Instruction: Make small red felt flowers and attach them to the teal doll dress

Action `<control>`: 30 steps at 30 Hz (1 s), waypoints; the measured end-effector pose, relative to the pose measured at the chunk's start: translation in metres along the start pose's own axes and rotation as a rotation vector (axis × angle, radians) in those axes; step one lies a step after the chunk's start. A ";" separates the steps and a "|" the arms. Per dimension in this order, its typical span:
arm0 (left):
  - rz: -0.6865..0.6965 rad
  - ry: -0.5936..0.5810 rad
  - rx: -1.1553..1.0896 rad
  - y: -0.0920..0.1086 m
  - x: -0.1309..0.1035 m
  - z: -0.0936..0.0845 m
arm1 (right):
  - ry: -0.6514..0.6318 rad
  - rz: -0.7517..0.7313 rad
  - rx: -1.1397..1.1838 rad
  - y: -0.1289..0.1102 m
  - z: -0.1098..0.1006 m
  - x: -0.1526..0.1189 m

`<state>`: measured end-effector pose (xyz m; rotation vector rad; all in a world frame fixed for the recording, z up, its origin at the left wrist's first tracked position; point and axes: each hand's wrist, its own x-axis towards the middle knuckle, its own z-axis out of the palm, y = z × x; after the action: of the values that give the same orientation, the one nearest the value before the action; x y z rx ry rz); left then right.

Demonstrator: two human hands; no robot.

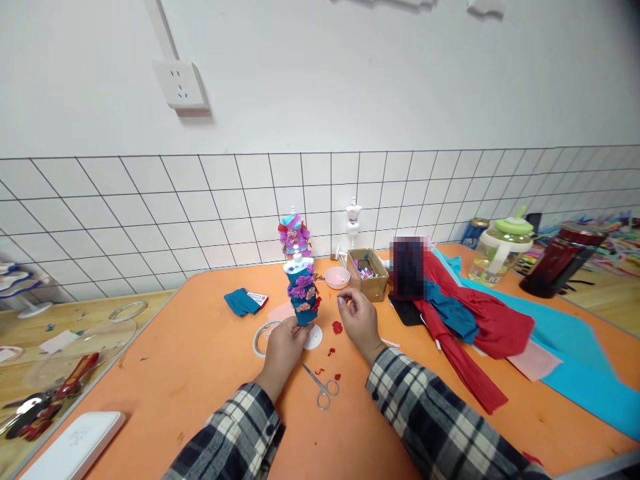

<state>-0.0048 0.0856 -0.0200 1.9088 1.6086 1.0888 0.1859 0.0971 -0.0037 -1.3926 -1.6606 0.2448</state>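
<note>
My left hand (286, 347) is closed round the lower end of a miniature dress form (301, 293), holding it upright just above its round white base (315, 338). Teal fabric wraps the form, with purple, pink and red flowers running down its front and side. To the right of it, my right hand (359, 323) is raised with thumb and fingertips pinched; whether anything sits between them cannot be made out. Small scissors (325, 387) lie below the hands, near red fabric scraps (337, 327). A roll of tape (259, 340) is partly hidden behind my left hand.
Behind stand a decorated dress form (295, 233) and a bare white one (353, 217). A pink bowl (337, 277) neighbours a cardboard box (374, 289). Teal cloth (242, 303) lies left; red fabric (500, 320), a jug (501, 250) and a dark flask (563, 260) are right.
</note>
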 end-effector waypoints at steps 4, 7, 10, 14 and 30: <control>-0.036 0.044 -0.019 -0.006 0.001 -0.002 | -0.173 0.053 -0.108 0.024 -0.010 0.008; -0.040 0.061 -0.017 -0.008 0.001 -0.002 | -0.267 0.115 -0.173 0.030 -0.008 0.006; -0.040 0.066 -0.006 -0.008 0.000 -0.002 | -0.312 0.189 -0.206 0.028 -0.003 0.002; -0.039 0.057 -0.006 -0.010 0.000 -0.002 | -0.366 0.243 -0.152 0.028 0.000 0.001; -0.028 0.045 -0.030 -0.011 0.002 -0.001 | -0.492 0.575 0.668 0.036 -0.010 0.015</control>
<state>-0.0122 0.0897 -0.0270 1.8501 1.6287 1.1454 0.2185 0.1178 -0.0143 -1.2914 -1.2958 1.4279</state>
